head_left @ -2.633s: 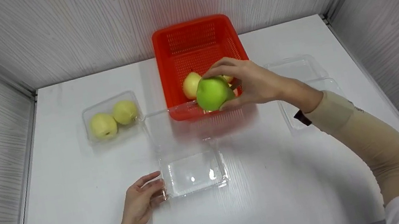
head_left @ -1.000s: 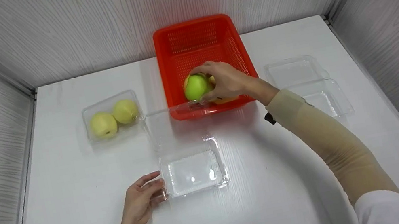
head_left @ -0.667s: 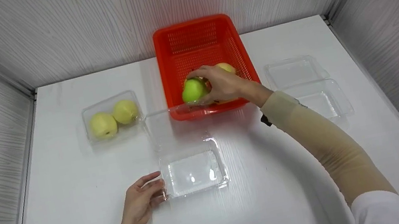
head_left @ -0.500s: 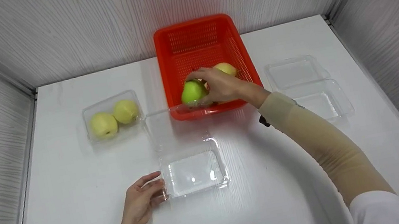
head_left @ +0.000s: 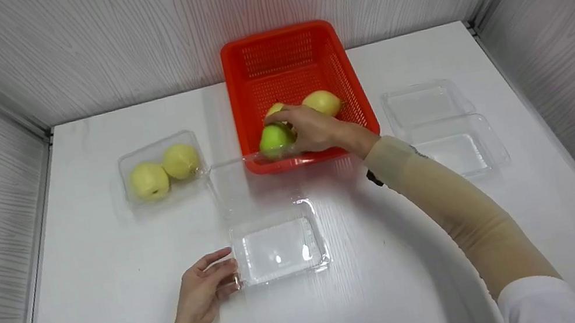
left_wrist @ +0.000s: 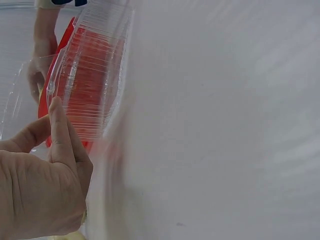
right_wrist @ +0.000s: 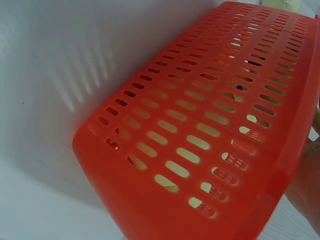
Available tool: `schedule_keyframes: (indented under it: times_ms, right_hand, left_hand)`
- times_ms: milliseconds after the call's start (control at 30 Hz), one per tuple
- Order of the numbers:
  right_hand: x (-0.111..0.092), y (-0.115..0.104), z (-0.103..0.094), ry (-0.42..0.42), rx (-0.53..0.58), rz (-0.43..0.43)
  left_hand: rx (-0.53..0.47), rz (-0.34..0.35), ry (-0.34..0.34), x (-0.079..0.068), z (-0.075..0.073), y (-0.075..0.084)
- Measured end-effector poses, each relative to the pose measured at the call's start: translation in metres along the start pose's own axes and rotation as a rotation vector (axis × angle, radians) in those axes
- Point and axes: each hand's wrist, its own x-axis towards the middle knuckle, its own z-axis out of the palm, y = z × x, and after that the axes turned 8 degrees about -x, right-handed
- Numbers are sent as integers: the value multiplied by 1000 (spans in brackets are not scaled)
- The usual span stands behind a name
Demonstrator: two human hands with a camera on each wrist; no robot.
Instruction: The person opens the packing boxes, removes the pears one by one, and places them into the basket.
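Note:
Low in the front left part of the red basket (head_left: 239, 93), my right hand (head_left: 314, 128) holds a green apple (head_left: 273, 140) between thumb and fingers. Pale yellow pears (head_left: 321, 103) lie beside it, one partly behind the fingers. My left hand (head_left: 200, 289) pinches the left edge of a clear plastic clamshell container (head_left: 280, 251), whose raised lid overlaps the basket's front. The left wrist view shows the fingers (left_wrist: 61, 132) at the ribbed container wall (left_wrist: 92, 75). From the right wrist, the slotted basket side (right_wrist: 165, 165) hides most of the hand and the apple.
At the left stands a clear container (head_left: 125, 165) with two yellow pears (head_left: 149, 180). Another clear clamshell (head_left: 454, 152) lies open at the right, near my right forearm. A wood-grained panel (head_left: 124, 42) rises behind the white table (head_left: 403, 283).
My right hand has carried the green apple from above the basket down and left into its front left part. More of the pears now shows. My left hand and its container have stayed put.

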Motion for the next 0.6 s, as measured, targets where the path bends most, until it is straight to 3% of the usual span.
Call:
schedule_keyframes:
  times_ms: [600]
  right_hand:
    - [11, 2, 9, -84, -86, 6]
  left_hand:
    - [-4, 3, 5, 0, 0, 0]
